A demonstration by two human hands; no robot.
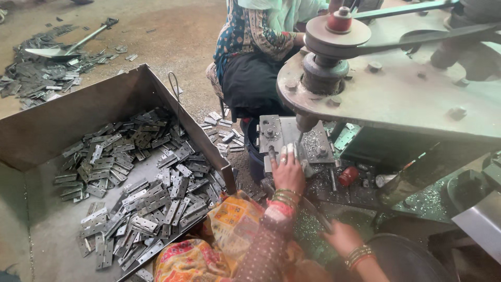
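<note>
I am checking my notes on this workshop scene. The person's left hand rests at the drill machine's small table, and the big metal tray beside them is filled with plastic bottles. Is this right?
Not quite. The head view shows the metal tray holding flat metal hinges, not plastic bottles. The rest holds: the left hand rests at the drill machine's small table.

A dusty concrete floor [172, 36] fills the upper left of the frame. On it, at lower left, stands a big open metal bin [78, 112] with grey hinge plates [141, 193] heaped on its bottom. At the far upper left a loose pile of metal scraps [36, 78] lies on the floor with a shovel [73, 44] resting on it. More hinge plates [222, 130] are scattered at centre, just beside the bin's right wall.
</note>
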